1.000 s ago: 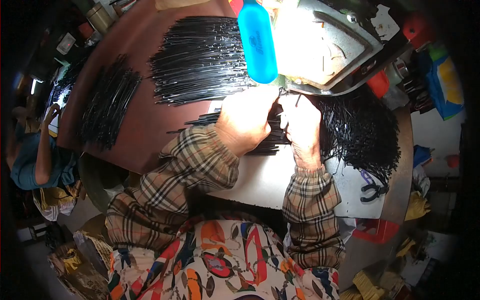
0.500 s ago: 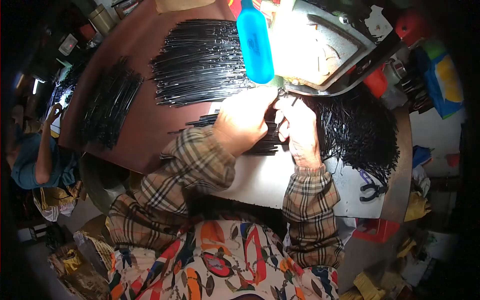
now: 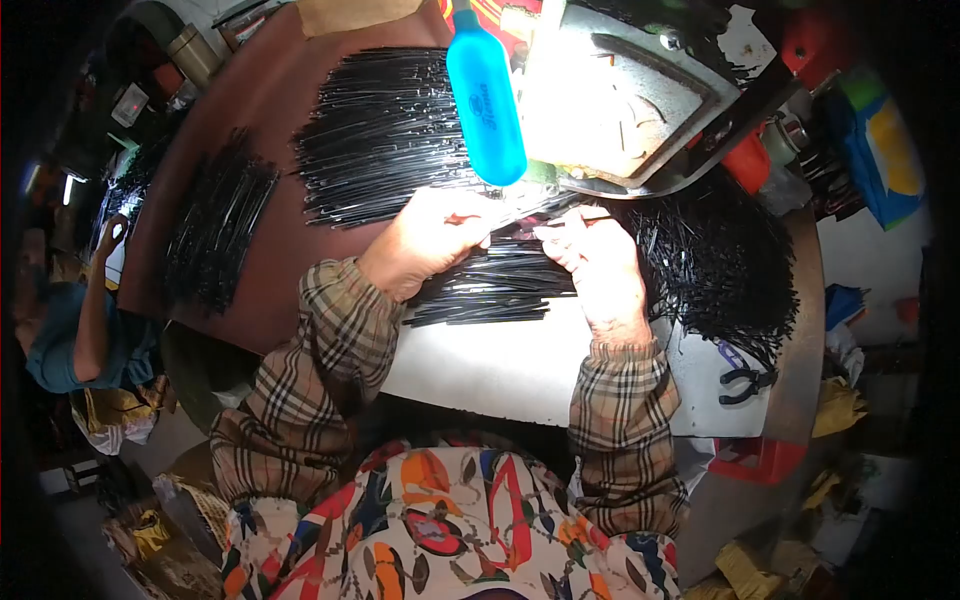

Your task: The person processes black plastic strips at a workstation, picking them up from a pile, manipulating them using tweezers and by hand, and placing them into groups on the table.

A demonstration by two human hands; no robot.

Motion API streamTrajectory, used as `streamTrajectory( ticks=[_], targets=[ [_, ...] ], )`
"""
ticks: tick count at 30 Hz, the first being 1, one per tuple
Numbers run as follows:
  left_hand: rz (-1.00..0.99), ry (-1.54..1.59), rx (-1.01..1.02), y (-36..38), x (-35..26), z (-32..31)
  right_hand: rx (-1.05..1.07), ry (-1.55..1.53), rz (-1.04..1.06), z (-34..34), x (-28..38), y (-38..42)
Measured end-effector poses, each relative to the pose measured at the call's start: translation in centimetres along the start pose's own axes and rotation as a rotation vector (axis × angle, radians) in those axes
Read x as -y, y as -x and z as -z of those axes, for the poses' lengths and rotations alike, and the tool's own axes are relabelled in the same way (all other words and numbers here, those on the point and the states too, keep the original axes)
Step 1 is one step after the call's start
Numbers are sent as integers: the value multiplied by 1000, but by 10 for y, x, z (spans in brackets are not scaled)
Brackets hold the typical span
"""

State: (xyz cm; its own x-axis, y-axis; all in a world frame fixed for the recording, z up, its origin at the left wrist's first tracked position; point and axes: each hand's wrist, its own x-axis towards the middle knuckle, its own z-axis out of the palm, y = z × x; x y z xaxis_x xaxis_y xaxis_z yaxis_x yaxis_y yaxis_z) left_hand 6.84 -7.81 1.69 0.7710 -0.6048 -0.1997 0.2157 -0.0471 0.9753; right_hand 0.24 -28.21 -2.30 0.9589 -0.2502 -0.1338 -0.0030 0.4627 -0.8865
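Note:
My left hand (image 3: 430, 242) is closed around the end of some thin black rods (image 3: 535, 210), which slant to the right under the machine's edge. My right hand (image 3: 603, 268) is closed in a pinch close to their other end; a thin dark piece shows at its fingertips, too glare-washed to name. Below both hands lies a small pile of thin black rods (image 3: 495, 285) on the white board (image 3: 480, 370). A larger row of such rods (image 3: 375, 135) fills the area beyond my left hand, and a dense heap of black pieces (image 3: 715, 265) lies right of my right hand.
A blue bottle-shaped object (image 3: 487, 110) stands in front of the brightly lit metal machine (image 3: 640, 110). Black-jawed pliers (image 3: 742, 380) lie at right. Another bundle of rods (image 3: 218, 225) rests on the brown tabletop (image 3: 275, 265). A person in a teal top (image 3: 75, 335) sits at far left.
My left hand has moved left, away from my right hand, and the black rods between them now show. The right hand has shifted slightly down. More of the pile below is uncovered.

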Motion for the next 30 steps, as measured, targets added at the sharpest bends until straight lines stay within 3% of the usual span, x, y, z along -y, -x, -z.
streamTrajectory(
  ticks=[4,8,15,22,25,30],
  targets=[
    [-81,216,82,-12,20,8,43,68,92,2,-2,0],
    [-90,257,61,-17,20,4,197,-95,184,11,-7,-2],
    [-136,199,14,-18,15,-4,17,-20,183,-2,-8,-2],
    [-404,18,-103,-33,2,-15,-64,-1,280,1,-13,-14],
    [-487,-54,-131,-45,1,-17,7,-141,332,0,-12,-19],
    [-400,49,-48,-49,-3,-16,7,-120,333,2,-7,-21]
  ],
)
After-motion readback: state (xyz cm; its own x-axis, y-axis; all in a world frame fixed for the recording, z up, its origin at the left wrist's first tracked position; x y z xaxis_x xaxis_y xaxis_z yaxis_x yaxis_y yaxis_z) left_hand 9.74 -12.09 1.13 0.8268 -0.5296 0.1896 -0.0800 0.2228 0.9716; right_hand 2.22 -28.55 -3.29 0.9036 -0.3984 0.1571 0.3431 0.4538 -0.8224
